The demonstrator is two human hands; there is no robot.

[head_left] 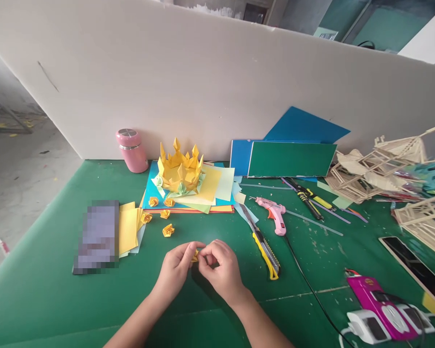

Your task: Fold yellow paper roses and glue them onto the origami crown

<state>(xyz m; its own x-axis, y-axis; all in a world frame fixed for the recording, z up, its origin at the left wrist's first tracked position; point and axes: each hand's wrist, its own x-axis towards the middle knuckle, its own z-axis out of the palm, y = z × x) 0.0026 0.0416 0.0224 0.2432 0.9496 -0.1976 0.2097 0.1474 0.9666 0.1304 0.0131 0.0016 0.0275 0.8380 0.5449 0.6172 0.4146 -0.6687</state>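
My left hand (177, 267) and my right hand (221, 268) meet over the green table (50, 299), fingers pinched together on a small yellow folded paper piece (195, 255). Only a bit of that paper shows between the fingertips. Several small yellow paper roses lie just beyond, the nearest one (168, 230) a short way up and left of my left hand. Behind them a yellow paper crown (180, 169) sits on a stack of coloured paper sheets (217, 193).
A yellow utility knife (264, 246) and a pink glue gun (274, 213) lie right of my hands, its black cord trailing to a power strip (380, 324). A pink flask (132, 151), yellow sheets (127, 229), wooden stick models (380, 169) and a white partition (203, 77) surround.
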